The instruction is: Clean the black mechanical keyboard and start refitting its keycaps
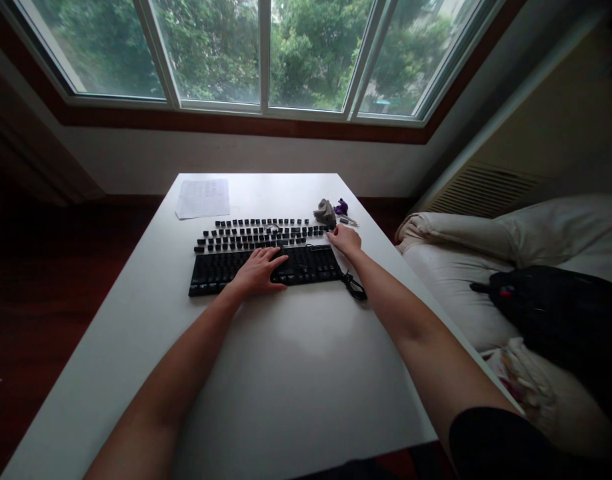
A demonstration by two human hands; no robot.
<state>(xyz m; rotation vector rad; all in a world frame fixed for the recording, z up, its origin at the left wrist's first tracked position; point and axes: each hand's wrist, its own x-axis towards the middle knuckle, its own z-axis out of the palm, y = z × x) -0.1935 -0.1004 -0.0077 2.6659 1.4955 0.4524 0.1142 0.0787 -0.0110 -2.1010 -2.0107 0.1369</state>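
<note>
A black keyboard lies on the white table, its top partly bare of keycaps as far as I can tell. My left hand rests flat across its middle, fingers spread, hiding some of the keys. Loose black keycaps stand in several rows just behind the keyboard. At the right end of these rows, my right hand has its fingers pinched together; whatever they hold is too small to make out. The keyboard's bundled cable lies by its right end, beside my right forearm.
Behind my right hand are a grey cloth, a purple crumpled item and a thin pen-like tool. Printed paper lies at the table's far left. A sofa with a black bag stands to the right.
</note>
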